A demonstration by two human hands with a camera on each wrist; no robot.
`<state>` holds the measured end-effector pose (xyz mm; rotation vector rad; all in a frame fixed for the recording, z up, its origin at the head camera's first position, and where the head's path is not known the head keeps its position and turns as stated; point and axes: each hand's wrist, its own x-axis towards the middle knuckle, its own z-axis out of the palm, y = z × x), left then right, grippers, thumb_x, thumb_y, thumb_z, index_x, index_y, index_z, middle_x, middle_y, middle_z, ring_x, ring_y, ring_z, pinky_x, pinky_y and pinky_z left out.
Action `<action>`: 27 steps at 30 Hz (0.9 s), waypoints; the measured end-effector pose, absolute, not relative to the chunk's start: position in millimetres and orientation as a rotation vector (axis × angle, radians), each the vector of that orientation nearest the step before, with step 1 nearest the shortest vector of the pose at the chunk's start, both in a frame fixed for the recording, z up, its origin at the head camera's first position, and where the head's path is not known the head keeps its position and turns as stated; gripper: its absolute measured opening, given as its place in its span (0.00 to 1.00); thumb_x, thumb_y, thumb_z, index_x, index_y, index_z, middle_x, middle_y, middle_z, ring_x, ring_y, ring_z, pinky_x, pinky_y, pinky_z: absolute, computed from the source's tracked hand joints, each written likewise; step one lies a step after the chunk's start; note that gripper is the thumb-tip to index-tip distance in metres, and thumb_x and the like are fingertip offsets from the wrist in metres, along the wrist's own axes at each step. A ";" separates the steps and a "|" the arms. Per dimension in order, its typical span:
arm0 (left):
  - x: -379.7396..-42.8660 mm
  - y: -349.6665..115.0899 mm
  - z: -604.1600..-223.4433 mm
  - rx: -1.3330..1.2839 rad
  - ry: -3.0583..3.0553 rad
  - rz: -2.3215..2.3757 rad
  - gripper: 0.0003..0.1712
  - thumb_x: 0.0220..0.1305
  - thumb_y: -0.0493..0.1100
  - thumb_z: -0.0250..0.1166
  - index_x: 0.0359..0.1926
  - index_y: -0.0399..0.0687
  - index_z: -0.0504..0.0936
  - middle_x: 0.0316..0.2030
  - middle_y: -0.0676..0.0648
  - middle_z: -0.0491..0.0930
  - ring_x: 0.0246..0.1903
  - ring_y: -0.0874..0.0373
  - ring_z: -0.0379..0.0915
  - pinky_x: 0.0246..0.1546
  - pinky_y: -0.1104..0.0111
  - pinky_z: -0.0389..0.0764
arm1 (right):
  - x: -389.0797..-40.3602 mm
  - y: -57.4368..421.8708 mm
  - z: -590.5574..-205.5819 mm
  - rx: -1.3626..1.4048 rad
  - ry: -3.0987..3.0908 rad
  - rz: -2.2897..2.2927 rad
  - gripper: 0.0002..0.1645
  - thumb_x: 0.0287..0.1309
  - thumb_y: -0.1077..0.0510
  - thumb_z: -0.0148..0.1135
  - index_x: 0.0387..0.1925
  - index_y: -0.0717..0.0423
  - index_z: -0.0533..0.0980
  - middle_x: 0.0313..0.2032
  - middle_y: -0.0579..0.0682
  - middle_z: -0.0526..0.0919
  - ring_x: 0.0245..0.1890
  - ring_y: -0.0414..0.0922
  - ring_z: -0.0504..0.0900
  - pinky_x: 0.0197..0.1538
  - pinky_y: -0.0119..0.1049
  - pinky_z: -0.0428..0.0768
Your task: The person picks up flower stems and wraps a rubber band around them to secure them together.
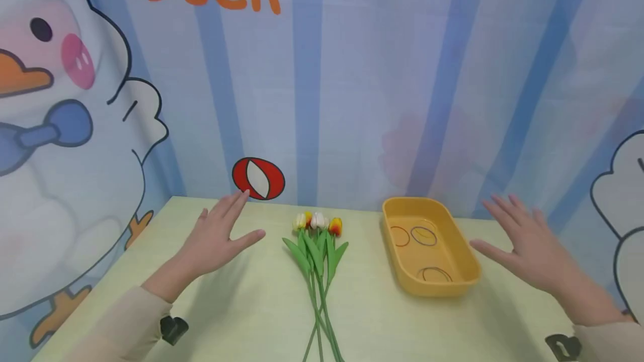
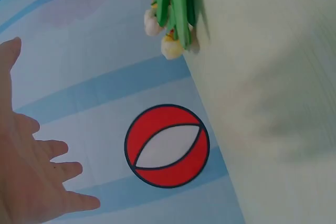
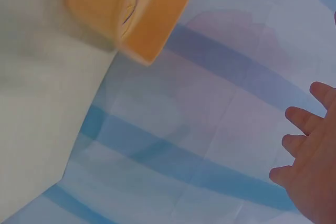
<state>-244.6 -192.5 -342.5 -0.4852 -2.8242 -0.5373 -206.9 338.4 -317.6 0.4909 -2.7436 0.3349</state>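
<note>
Several artificial tulips (image 1: 314, 256) lie in a loose bunch on the table, their white, yellow and orange-red heads toward the back and their green stems crossing near the front. To their right stands a yellow plastic basket (image 1: 436, 289) with several thin coloured rubber bands (image 1: 424, 236) on its bottom. My left hand (image 1: 216, 239) is raised over the table left of the tulips, fingers straight and thumb spread, holding nothing. Right of the basket my right hand (image 1: 528, 247) is held up the same way, also bare. In the left wrist view the tulip heads (image 2: 172, 46) hang near the table edge.
The pale table (image 1: 261, 295) ends at a blue striped curtain (image 1: 352, 99) just behind the tulips and basket. Printed on the cloth are a large white duck (image 1: 75, 194) at left and a red-and-white ball (image 1: 258, 178). A dark strap mount (image 1: 173, 329) sits at the left wrist.
</note>
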 end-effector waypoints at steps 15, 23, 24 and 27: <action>-244.0 -158.1 -345.4 -0.442 -2.814 -0.986 0.54 0.61 0.71 0.55 0.77 0.51 0.42 0.75 0.42 0.47 0.73 0.41 0.41 0.66 0.38 0.51 | -206.4 282.8 -329.0 0.623 -2.650 0.647 0.45 0.61 0.45 0.62 0.72 0.59 0.56 0.71 0.64 0.57 0.74 0.61 0.44 0.72 0.58 0.34; -250.2 -130.3 -366.4 -0.378 -2.800 -1.130 0.56 0.60 0.70 0.58 0.76 0.50 0.41 0.75 0.42 0.46 0.73 0.42 0.42 0.66 0.39 0.53 | -206.7 260.1 -359.8 0.587 -2.671 0.824 0.43 0.63 0.46 0.61 0.71 0.61 0.57 0.70 0.63 0.57 0.73 0.62 0.45 0.72 0.60 0.40; -250.5 -126.4 -369.6 -0.354 -2.803 -1.147 0.57 0.60 0.70 0.58 0.76 0.50 0.41 0.75 0.42 0.46 0.73 0.42 0.42 0.66 0.40 0.53 | -206.5 257.6 -363.3 0.581 -2.673 0.836 0.42 0.62 0.46 0.61 0.70 0.61 0.58 0.70 0.63 0.57 0.73 0.62 0.46 0.71 0.62 0.42; -251.0 -114.9 -379.3 -0.264 -2.793 -1.200 0.57 0.59 0.68 0.61 0.76 0.49 0.42 0.74 0.41 0.48 0.72 0.41 0.44 0.66 0.40 0.55 | -206.3 250.9 -372.8 0.572 -2.669 0.879 0.41 0.62 0.47 0.62 0.70 0.60 0.60 0.70 0.63 0.58 0.72 0.64 0.47 0.66 0.68 0.48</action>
